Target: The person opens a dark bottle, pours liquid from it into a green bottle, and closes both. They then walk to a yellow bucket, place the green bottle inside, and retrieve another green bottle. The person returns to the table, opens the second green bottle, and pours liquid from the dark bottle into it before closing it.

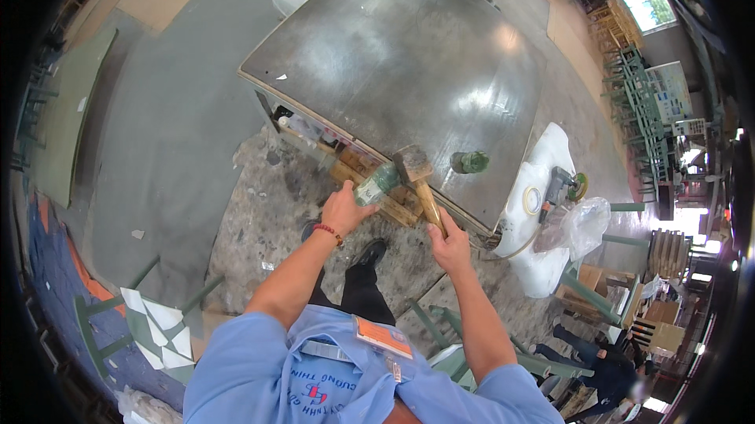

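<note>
My left hand [344, 210] is closed around a green cylindrical piece [376, 185] with a paler end, tilted at the table's near edge. In my right hand [451, 245] is the wooden handle of a mallet [427, 200]. Its blocky, worn grey-brown head lies over the table edge, right beside the green piece; whether the two touch I cannot tell. A second green cylindrical piece [469, 162] lies on the dark, shiny tabletop [393, 62], to the right of the mallet head.
Under the tabletop, an open shelf [338, 149] holds wooden pieces and small items. At right, a white chair-like surface [543, 259] carries a power tool [557, 188], a tape roll [532, 200] and clear plastic [582, 227]. Green frames stand at lower left [102, 326]. Another person [605, 373] is at lower right.
</note>
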`<state>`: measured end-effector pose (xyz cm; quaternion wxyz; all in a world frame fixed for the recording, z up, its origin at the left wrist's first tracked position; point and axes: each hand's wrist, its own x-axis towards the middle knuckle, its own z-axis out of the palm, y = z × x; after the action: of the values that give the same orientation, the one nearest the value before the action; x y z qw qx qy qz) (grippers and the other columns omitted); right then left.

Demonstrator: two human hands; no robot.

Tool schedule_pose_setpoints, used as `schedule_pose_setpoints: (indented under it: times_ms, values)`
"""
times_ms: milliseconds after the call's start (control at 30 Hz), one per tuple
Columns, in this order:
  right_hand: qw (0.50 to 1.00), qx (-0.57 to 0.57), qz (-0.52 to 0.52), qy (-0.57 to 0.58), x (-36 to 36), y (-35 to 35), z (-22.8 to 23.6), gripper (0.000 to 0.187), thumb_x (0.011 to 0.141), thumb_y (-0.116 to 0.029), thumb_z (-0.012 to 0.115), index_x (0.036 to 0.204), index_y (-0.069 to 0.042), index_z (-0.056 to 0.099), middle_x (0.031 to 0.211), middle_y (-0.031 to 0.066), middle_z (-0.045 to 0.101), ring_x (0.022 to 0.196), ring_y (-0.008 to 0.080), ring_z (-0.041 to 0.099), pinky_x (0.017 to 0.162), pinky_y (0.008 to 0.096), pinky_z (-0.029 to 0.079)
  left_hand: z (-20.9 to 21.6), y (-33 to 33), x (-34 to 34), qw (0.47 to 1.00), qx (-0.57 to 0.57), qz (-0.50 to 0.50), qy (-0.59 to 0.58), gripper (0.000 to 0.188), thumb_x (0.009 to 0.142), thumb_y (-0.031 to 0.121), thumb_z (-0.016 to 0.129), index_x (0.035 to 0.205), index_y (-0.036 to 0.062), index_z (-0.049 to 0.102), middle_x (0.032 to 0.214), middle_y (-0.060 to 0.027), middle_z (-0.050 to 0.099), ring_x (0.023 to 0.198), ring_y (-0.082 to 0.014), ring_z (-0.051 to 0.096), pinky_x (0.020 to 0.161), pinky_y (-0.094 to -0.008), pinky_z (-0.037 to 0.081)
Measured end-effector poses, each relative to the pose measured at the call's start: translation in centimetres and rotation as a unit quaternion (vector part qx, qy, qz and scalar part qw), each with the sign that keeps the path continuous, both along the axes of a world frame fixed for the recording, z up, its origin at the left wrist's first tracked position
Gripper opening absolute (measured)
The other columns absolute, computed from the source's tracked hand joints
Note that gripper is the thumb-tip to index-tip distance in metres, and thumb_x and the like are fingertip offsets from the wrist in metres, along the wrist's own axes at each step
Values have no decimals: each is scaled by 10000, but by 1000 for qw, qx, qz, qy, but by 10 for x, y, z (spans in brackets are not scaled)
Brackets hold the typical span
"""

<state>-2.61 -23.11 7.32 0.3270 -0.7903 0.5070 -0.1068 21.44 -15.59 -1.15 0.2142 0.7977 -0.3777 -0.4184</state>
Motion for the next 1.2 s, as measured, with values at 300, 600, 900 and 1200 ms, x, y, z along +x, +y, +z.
schedule_pose_setpoints:
  times_ms: [300, 600, 900, 1200]
  values:
    - [963, 132, -120, -202, 0, 22, 6, 210, 928, -139, 633, 1080, -5, 579, 764, 54, 613, 693, 141, 609, 639, 306, 514, 0, -1, 9, 998, -14, -61, 22, 801, 810, 540, 752, 1274, -57, 487, 1106, -281, 669, 1039, -385, 671, 880, -451, 537]
    - [987, 52, -54, -142, -8, 20, -5, 346, 946, -170, 641, 1230, -3, 535, 828, 70, 630, 721, 142, 630, 629, 297, 495, -34, 2, 12, 995, -13, -62, 77, 901, 792, 508, 706, 1391, -105, 430, 1200, -313, 642, 1118, -394, 646, 938, -438, 515]
    - [997, 39, -14, -58, 8, 13, -5, 568, 964, -236, 618, 1475, -60, 442, 1035, 248, 697, 891, 382, 711, 815, 420, 535, -23, 2, -1, 994, -36, -61, 78, 757, 777, 470, 797, 1286, -20, 526, 1169, -269, 655, 1078, -407, 644, 912, -460, 512]
    - [997, 34, -4, -67, 2, 16, -18, 506, 992, -283, 561, 1451, -84, 480, 942, 232, 707, 856, 398, 710, 754, 422, 547, -22, -4, -22, 999, -40, -33, 16, 576, 807, 381, 791, 1183, 32, 528, 1155, -217, 644, 1092, -405, 613, 899, -490, 517]
